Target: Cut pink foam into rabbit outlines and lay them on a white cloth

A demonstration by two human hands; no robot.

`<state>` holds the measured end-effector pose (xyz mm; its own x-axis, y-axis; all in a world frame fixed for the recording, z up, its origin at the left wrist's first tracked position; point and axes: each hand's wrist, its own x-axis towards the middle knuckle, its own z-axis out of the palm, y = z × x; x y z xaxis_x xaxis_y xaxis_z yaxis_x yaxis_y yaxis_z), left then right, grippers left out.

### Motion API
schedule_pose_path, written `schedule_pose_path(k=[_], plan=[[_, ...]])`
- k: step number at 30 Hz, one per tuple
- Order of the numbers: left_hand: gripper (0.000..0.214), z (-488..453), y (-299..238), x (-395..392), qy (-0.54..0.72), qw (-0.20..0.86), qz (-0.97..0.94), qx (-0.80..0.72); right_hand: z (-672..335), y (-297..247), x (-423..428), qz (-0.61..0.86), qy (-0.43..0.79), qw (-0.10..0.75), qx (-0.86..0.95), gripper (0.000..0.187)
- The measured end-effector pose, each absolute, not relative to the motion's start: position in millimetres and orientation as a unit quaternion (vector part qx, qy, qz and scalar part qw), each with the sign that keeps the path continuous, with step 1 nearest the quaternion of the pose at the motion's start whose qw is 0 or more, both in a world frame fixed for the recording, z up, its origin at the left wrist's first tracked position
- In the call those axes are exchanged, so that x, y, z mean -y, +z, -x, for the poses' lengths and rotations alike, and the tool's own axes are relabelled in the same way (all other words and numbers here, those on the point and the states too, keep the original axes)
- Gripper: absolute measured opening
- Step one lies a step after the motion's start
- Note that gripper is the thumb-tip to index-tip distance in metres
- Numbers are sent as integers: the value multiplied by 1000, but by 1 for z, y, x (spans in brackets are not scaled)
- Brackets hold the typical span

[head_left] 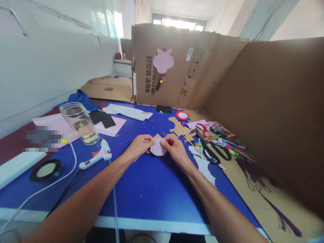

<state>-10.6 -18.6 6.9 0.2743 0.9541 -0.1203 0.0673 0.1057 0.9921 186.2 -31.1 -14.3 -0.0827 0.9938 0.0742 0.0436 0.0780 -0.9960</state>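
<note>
Two hands together: left hand (138, 147) and right hand (176, 151) pinch opposite edges of a pink paper cutout (157, 149) above the blue table (141, 192); glue gun (97, 155) lies left, scissors (214, 151) right.

I am seeing black Chinese characters (148, 74) running down the cardboard panel (172, 94), and I am reading them as 好空调 选月兔, though I am not fully sure. Right of them, a yellow warning triangle (183, 91) is showing, and a white label (189, 54) is appearing too small for reading.
</note>
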Motion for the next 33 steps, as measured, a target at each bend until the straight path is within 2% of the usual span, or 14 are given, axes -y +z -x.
schedule_pose_path(k=[18,25,33], plan=[[27,9,7,18,416,607,-506,-450,-185,-11,34,464,510,464,556,43],[29,10,8,18,378,623,-504,-463,-187,-11,33,461,492,486,556,43],[34,9,12,19,396,612,-496,-473,-188,-12,32,444,518,513,521,49]])
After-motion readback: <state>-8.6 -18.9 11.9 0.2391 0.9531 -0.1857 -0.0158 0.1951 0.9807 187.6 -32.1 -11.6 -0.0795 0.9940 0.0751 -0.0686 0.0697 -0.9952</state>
